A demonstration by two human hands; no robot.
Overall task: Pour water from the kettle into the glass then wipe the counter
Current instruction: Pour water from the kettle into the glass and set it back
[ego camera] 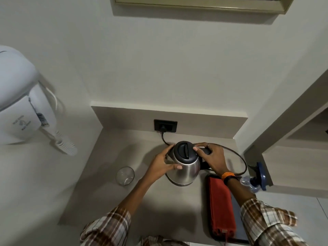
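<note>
Head view looks down on a grey desk (106, 192) set in a corner, with a steel kettle (184, 166) standing near its middle. Both hands are on the kettle. Left hand (163, 166) is spread against the steel body at its 9 o'clock side, fingers curved around it and thumb lying across the front. Right hand (213, 158) is closed over the black handle at the kettle's 3 o'clock, with its thumb pressed on the edge of the black lid (185, 150). An empty glass (125, 176) stands upright at 9 o'clock from the kettle, well apart from it. A folded red cloth (221, 206) lies on a dark tray (239, 235) at 5 o'clock. A black cord (243, 158) loops behind the kettle to a wall socket (165, 126) at 12 o'clock. Whether the kettle sits on its base or is lifted off it cannot be told, since the hands and body hide the bottom.
</note>
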